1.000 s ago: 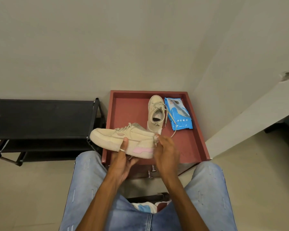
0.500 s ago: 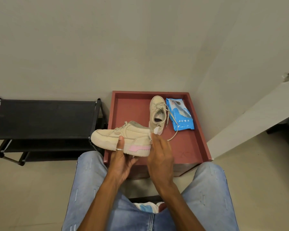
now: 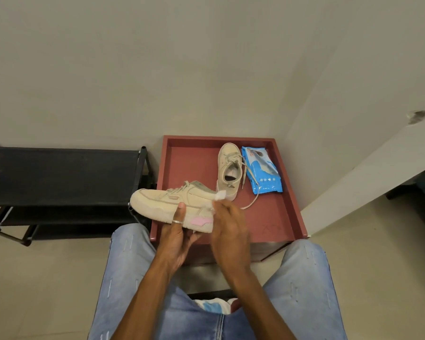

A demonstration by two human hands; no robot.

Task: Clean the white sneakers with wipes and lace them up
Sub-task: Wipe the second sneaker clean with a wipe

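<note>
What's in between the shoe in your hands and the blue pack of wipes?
The other sneaker, standing on the red tray beside the wipes pack; the head view shows it.

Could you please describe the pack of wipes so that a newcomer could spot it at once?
Find the red-brown tray in the corner by the wall. On its far right side a sneaker sits unheld, and the pack of wipes lies flat just right of it. It is the only blue, glossy thing there.

Plain beige walls (image 3: 157, 69) meeting in a corner, pale tiled floor (image 3: 35, 278), black shoe rack (image 3: 59, 175) left, red-brown table (image 3: 189, 168) beside it.
</note>
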